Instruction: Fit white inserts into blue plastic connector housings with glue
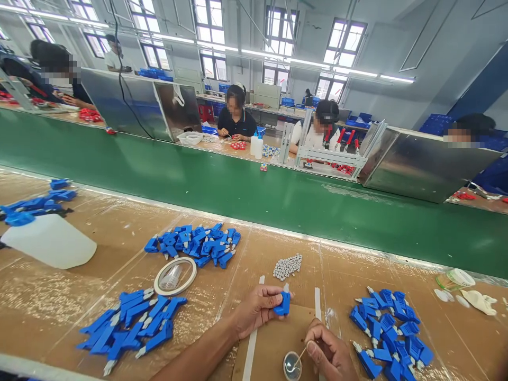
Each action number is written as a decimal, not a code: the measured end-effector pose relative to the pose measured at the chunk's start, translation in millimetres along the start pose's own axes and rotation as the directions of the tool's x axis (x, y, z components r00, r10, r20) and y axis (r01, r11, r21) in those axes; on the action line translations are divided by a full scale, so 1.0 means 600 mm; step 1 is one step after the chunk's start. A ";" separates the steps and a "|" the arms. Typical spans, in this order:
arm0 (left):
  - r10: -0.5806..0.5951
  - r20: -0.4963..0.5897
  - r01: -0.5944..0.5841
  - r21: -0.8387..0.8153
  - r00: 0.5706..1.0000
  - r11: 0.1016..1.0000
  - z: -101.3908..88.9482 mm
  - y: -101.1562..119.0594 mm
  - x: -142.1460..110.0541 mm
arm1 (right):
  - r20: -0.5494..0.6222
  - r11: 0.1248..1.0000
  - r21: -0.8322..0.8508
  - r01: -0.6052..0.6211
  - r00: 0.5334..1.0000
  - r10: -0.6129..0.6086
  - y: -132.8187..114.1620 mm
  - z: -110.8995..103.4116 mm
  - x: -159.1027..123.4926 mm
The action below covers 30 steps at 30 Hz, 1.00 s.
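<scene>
Blue plastic [282, 305] is sitting pinched in the left hand [257, 311]; the right hand [328, 350] is holding a stick [301, 355], seemingly dipping it in the dish [284, 365]. Lifting is likely needing care.

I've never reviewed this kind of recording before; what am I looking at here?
The one picture comes from a head-worn camera looking forward and down. There is no machine arm: the wearer's bare left hand holds a small blue part, and the bare right hand holds a thin stick, its tip at a small round dish. On the brown bench are piles of blue pieces, small grey bits, a pale ring and a white bottle. Beyond a green strip, other people are in view.
</scene>
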<state>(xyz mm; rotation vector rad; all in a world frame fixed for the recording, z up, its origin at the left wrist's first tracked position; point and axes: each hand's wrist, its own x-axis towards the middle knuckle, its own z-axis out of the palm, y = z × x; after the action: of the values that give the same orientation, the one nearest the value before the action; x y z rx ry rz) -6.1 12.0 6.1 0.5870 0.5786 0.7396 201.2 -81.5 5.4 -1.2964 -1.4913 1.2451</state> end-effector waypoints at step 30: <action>-0.222 0.105 0.223 -0.006 0.969 0.975 0.008 -0.038 0.006 | -0.360 0.944 -0.256 0.207 0.886 -0.292 -0.039 0.005 0.024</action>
<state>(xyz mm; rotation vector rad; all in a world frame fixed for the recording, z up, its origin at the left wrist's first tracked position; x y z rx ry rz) 9.6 0.0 -6.5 0.5309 0.5307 0.4987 190.6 -67.7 27.0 -1.3434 -1.4624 0.6234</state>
